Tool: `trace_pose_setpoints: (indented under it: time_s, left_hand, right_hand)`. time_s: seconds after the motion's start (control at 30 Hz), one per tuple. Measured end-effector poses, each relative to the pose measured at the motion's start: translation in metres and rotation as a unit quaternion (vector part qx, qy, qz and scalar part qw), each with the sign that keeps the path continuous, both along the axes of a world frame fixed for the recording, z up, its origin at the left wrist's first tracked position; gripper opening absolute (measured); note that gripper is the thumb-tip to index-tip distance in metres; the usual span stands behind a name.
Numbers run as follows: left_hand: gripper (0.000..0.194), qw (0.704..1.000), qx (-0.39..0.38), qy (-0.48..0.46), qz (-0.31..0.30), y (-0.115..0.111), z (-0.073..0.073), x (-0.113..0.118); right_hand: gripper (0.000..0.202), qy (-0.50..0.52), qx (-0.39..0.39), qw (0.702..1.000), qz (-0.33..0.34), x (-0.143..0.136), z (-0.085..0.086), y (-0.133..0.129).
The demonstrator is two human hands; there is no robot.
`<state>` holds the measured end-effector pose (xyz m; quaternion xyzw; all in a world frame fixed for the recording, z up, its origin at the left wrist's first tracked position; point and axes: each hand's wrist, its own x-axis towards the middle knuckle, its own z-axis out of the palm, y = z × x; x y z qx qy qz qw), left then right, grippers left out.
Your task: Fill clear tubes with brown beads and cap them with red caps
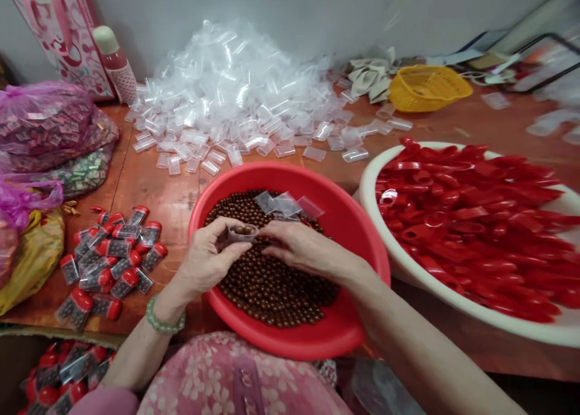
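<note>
My left hand (209,253) is closed around a small clear plastic case (242,232), its open end facing up with brown balls showing inside. Just to the right is my right hand (299,246), fingers bent and drawn together, tips at the rim of the case; whatever is between them is hidden. Both hands are over a red basin (357,318) holding a heap of shiny brown balls (272,306). Several empty clear cases (287,205) lie on the balls towards the back of the basin.
A big pile of clear cases (235,95) covers the table's back. Filled red-capped cases (120,246) lie left, more in a box (67,373) below. A white basin (369,191) of red plastic parts (466,221) stands right, a yellow basket (428,89) behind, bags (49,119) far left.
</note>
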<state>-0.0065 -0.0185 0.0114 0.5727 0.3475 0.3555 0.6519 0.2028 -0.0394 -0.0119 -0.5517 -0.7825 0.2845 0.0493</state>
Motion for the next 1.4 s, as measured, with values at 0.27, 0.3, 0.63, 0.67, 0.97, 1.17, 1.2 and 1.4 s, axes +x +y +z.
trace_pose_setpoints:
  time_s: [0.27, 0.3, 0.63, 0.67, 0.97, 1.17, 1.2, 1.4]
  left_hand:
    - [0.023, 0.999, -0.032, -0.013, -0.020, 0.006, 0.004, -0.005]
    - [0.024, 0.998, -0.048, -0.022, -0.023, 0.006, 0.003, -0.006]
    - [0.029, 0.995, -0.097, -0.009, -0.027, 0.003, -0.002, -0.013]
    - [0.030, 0.994, -0.102, -0.009, -0.038, 0.001, -0.001, -0.014]
    - [0.046, 0.975, -0.156, -0.062, -0.148, -0.025, -0.002, -0.015]
    - [0.040, 0.971, -0.148, -0.077, -0.171, -0.041, -0.003, -0.010]
    - [0.038, 0.971, -0.148, -0.079, -0.168, -0.043, -0.004, -0.009]
    - [0.033, 0.974, -0.164, -0.092, -0.128, -0.047, -0.013, -0.004]
  right_hand:
    - [0.031, -0.144, -0.018, 0.989, 0.023, -0.010, -0.028, -0.005]
    - [0.028, -0.137, -0.021, 0.990, 0.016, -0.008, -0.025, -0.004]
    - [0.019, 0.346, 0.100, 0.900, -0.246, -0.003, 0.015, -0.008]
    - [0.019, 0.373, 0.101, 0.890, -0.240, -0.008, 0.020, -0.008]
    - [0.020, 0.295, -0.003, 0.956, 0.006, -0.030, 0.062, -0.020]
    - [0.028, 0.327, -0.069, 0.942, 0.005, -0.023, 0.057, -0.036]
    - [0.030, 0.340, -0.067, 0.938, -0.006, -0.023, 0.055, -0.038]
    - [0.031, 0.372, -0.057, 0.924, -0.067, -0.013, 0.041, -0.047]
